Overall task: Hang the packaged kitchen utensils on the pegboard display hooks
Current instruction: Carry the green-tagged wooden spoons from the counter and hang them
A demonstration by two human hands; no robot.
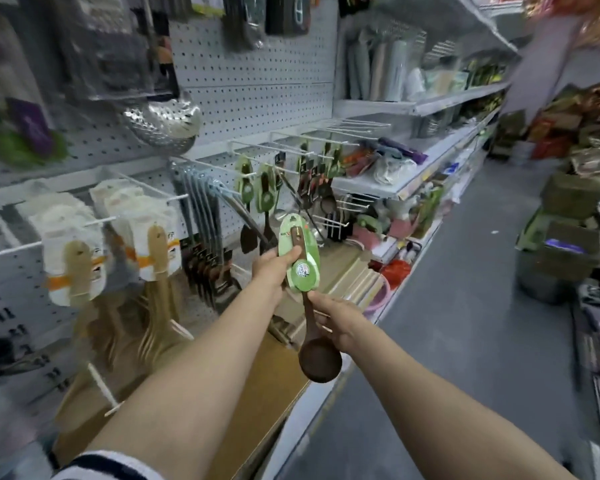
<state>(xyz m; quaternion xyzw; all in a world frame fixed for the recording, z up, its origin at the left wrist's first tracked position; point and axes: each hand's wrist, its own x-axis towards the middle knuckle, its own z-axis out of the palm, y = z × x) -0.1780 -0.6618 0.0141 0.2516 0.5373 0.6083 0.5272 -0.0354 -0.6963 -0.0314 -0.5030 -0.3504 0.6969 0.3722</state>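
Between the pegboard wall and the grey aisle floor, head view:

Held item: a dark wooden spoon (317, 344) with a green card (300, 258) wrapped round its handle, upright in the air in front of me, bowl end down, card end up.

Left hand (269, 271): curled round the left edge of the green card, thumb pressed across its front near the middle.

Right hand (340, 323): fingers closed on the spoon's handle just under the card, above the round bowl.

Where the spoon stands: away from the wall, not on any hook; its card top sits below and in front of the white hooks (274, 152) that carry matching green-carded utensils (264, 192).

Pegboard (250, 81): grey, perforated, running along my left side.

Left hooks: pale wooden spatulas (77, 268) in white and orange sleeves hang in two rows, near my left forearm.

Middle hooks: a set of grey-handled tools (201, 202) hangs just left of the green-carded ones.

Above: a steel perforated skimmer (163, 121) hangs high on the board; the packets around it are blurred.

Below my arms: a brown cardboard box (257, 393) on the bottom shelf.

Right side: shelves (430, 105) with mixed goods, too blurred to name, and boxes on the floor across the aisle.
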